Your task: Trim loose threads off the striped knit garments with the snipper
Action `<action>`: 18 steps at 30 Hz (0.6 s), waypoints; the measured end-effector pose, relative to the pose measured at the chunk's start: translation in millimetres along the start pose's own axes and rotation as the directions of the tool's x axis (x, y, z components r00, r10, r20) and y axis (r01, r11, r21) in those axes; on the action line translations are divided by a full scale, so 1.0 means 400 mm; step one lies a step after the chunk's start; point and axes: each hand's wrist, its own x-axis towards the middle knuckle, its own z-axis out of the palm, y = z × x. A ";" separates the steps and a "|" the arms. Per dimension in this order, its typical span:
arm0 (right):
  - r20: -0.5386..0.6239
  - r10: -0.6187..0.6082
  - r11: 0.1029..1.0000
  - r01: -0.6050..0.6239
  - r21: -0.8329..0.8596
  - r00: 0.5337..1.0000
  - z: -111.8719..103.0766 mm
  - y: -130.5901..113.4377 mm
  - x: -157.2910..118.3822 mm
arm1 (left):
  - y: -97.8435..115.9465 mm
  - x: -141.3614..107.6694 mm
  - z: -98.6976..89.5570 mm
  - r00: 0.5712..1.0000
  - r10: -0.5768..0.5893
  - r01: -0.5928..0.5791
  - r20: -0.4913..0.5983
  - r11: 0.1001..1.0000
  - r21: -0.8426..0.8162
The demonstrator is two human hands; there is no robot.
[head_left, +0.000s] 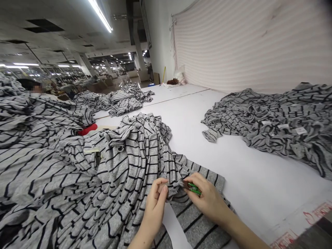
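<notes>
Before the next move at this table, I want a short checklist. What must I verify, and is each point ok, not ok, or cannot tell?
1. The right hand holds the green-handled thread snips securely: ok, they sit in its fingers.
2. The left hand pinches the grey striped knit fabric: ok, the fingers hold a fold.
3. The blades are free of unwanted cloth: cannot tell, their tips are lost against the fabric.
4. The white strip lies away from the snips: ok, it is below the left hand.
5. The seated person is away from the hands: ok, that person is far off, behind the piled cloth.
</notes>
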 end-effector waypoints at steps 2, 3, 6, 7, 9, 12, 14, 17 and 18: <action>0.040 -0.074 0.997 0.075 -0.027 0.996 -0.010 -0.008 -0.008 | 0.002 0.004 0.002 0.995 -0.100 0.103 0.031 0.987 -0.123; 0.051 -0.103 0.993 0.106 -0.059 0.993 -0.013 -0.013 -0.011 | 0.003 0.005 0.003 0.990 -0.129 0.135 0.050 0.977 -0.163; 0.079 -0.131 0.979 0.142 -0.146 0.988 -0.013 -0.027 -0.011 | 0.011 0.005 0.003 0.980 -0.174 0.191 0.092 0.955 -0.226; 0.087 -0.128 0.977 0.141 -0.160 0.988 -0.012 -0.030 -0.009 | 0.015 0.004 0.004 0.978 -0.179 0.200 0.106 0.951 -0.237; 0.089 -0.130 0.973 0.144 -0.178 0.987 -0.009 -0.035 -0.004 | 0.020 0.002 0.005 0.976 -0.179 0.205 0.122 0.943 -0.262; 0.075 -0.135 0.970 0.147 -0.193 0.988 -0.006 -0.034 0.001 | 0.022 0.003 0.007 0.975 -0.174 0.207 0.138 0.937 -0.281; 0.070 -0.124 0.972 0.135 -0.191 0.990 -0.007 -0.031 0.000 | 0.020 0.005 0.007 0.973 -0.173 0.210 0.151 0.934 -0.288; 0.071 -0.108 0.975 0.120 -0.190 0.992 -0.012 -0.029 -0.005 | 0.015 0.006 0.008 0.975 -0.163 0.203 0.154 0.932 -0.300; 0.074 -0.107 0.976 0.119 -0.185 0.992 -0.015 -0.029 -0.006 | 0.013 0.006 0.009 0.976 -0.157 0.197 0.151 0.933 -0.303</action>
